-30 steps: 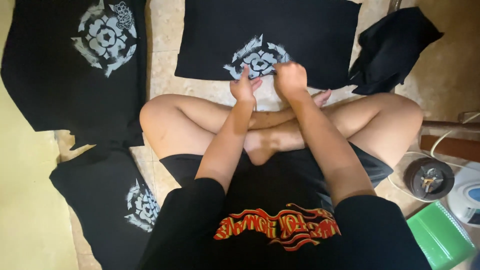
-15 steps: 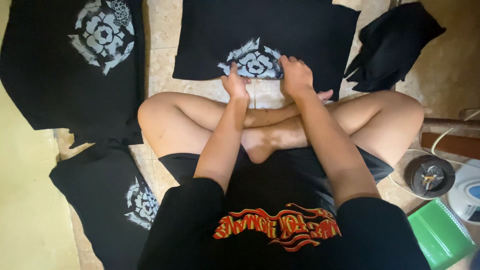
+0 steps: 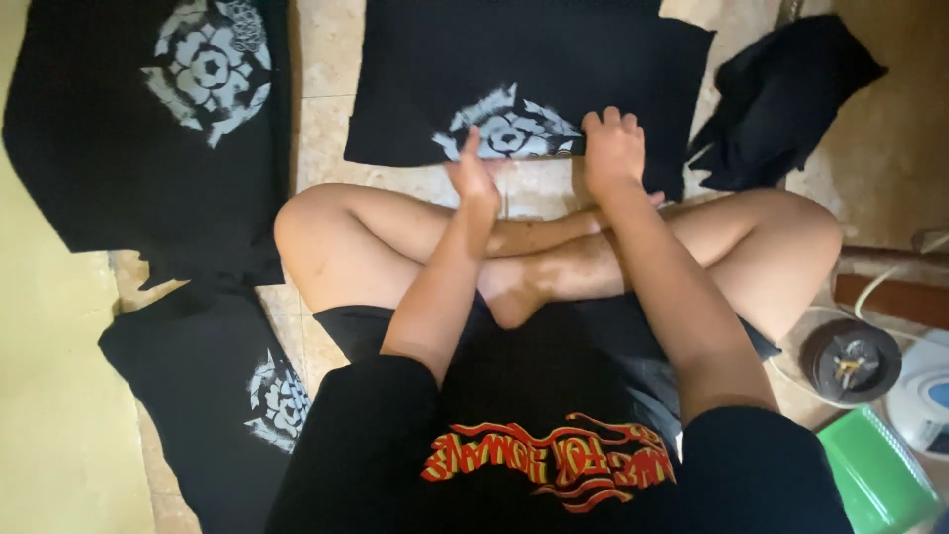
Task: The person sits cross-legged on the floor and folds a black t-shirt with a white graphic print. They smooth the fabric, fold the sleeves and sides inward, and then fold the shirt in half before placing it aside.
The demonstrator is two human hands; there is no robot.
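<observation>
A pale tiled floor (image 3: 321, 129) carries everything. A folded black shirt with a white print (image 3: 524, 84) lies at the far edge, a second printed shirt (image 3: 148, 129) in the far left corner, a third (image 3: 213, 396) along the left edge. A crumpled black cloth (image 3: 781, 99) sits far right; a green container (image 3: 875, 475) occupies the near right corner.

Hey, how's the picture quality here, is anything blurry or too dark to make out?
Head view: dim, warm indoor light. The left hand and right hand at the near edge of the folded black shirt look slightly soft; the shirt's pale print still reads. The crumpled black cloth at upper right loses its folds in shadow. No strong glare; wide-angle lens stretches the edges a little.
</observation>
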